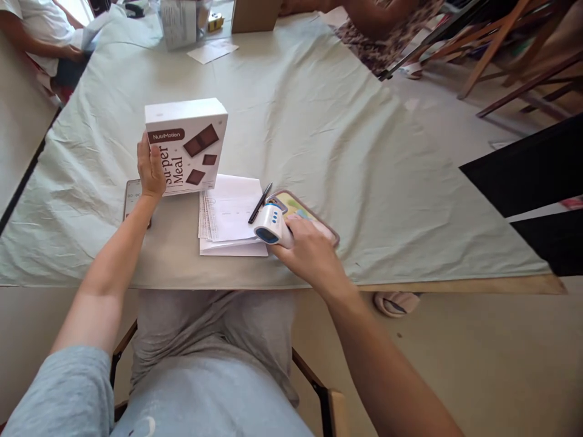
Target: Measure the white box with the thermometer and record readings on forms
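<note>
My left hand (pixel 151 167) grips the left edge of a white box (pixel 207 164) printed "NutriMotion" and "Super Meal" with brown chocolate pieces. The box stands upright, slightly tilted, at the far edge of some papers. In my right hand (pixel 312 252) is a white handheld infrared thermometer (pixel 272 224) with blue buttons and a small dark screen, its screen end towards me. My fingers wrap its handle, which is mostly hidden. Beneath that hand lies a flat, colourful item (pixel 296 203) with rounded corners, partly covered. A black pen (pixel 260 203) rests beside the thermometer, on the papers' right edge.
White papers (pixel 232 209) lie before me on the cloth-covered table (pixel 355 152). A phone (pixel 132 197) sits partly behind my left wrist. At the far end are a clear container (pixel 178 24), a yellow tape measure (pixel 215 22) and a cardboard box (pixel 255 15). People sit beyond.
</note>
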